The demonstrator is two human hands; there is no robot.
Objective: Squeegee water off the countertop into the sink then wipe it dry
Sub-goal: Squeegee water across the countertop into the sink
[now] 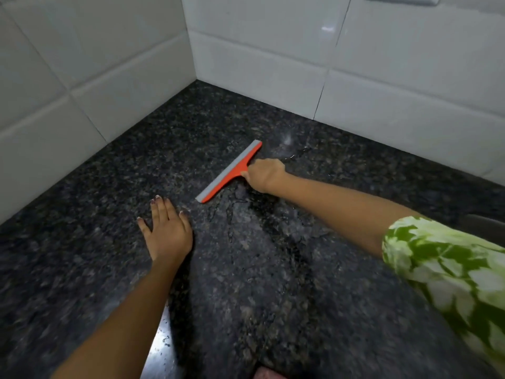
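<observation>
- Dark speckled tabletop (82, 242) — wet streaks near the middle, white tiled walls (273, 50) behind.
- Right hand (265, 175) closed around the handle of the orange squeegee (229, 172), blade down on the stone.
- Left hand (166, 231) — fingers spread, flat on the stone, near the blade's end.

Squeegee (229, 172) handle is hidden inside the right hand (264, 174); only the orange head and grey blade show. Right sleeve (448, 272), green and white print, is motion-blurred and cut off by the right edge. Both forearms run out of frame at the bottom. Pinkish object (266, 373) at the bottom edge is cropped, can't identify. Metal fitting (401, 0) at the top edge is cut off and blurred. Countertop (82, 269) speckle smears toward the lower corners.
</observation>
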